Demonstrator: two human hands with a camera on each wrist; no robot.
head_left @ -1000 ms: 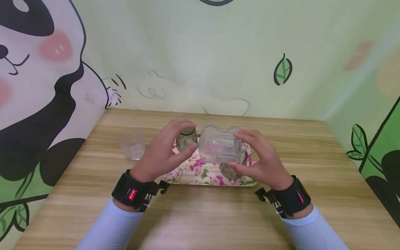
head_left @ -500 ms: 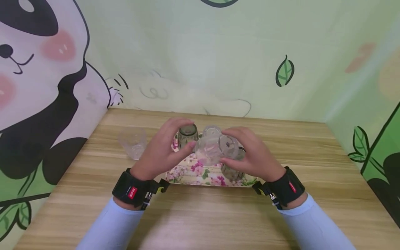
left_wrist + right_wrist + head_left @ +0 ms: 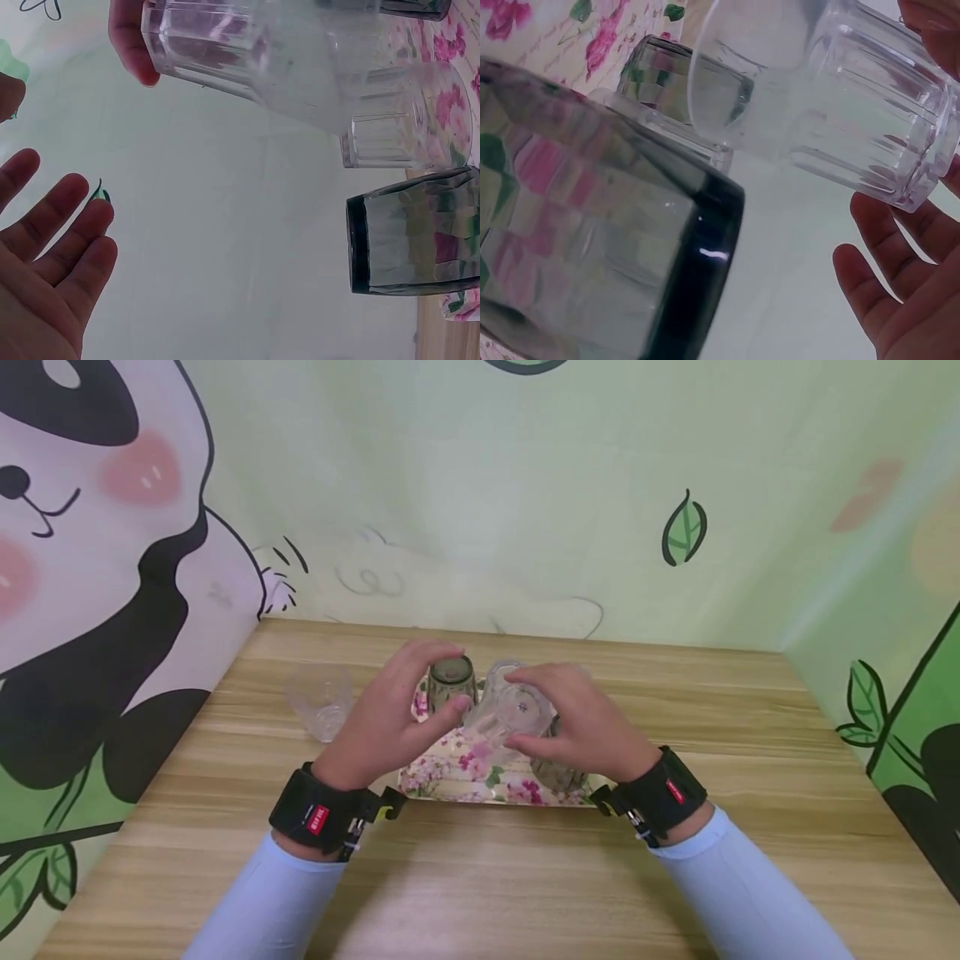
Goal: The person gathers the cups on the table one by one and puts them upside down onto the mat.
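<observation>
My right hand (image 3: 588, 722) pinches a clear ribbed drinking glass (image 3: 522, 710) by its base, thumb and fingers either side. The glass hangs tilted over the flowered tray (image 3: 465, 787), its wide mouth turned down and leftward. My left hand (image 3: 386, 718) is held to the left, thumb and fingers spread and nothing between them. Near its fingertips an upturned grey-tinted glass (image 3: 452, 683) stands at the tray's back left. A second grey glass (image 3: 592, 217) stands at the tray's front right, partly behind my right hand in the head view. Behind the held glass stands an upturned clear glass (image 3: 409, 116).
Another clear glass (image 3: 322, 703) stands on the wooden table (image 3: 480, 885), left of the tray and beyond my left forearm. A wall cloth (image 3: 480, 510) printed with a panda and leaves closes off the back and sides of the table.
My right hand has moved left, swinging the clear glass from nearly sideways to mouth down and leftward, its base now towards the head camera. The left hand has stayed almost still.
</observation>
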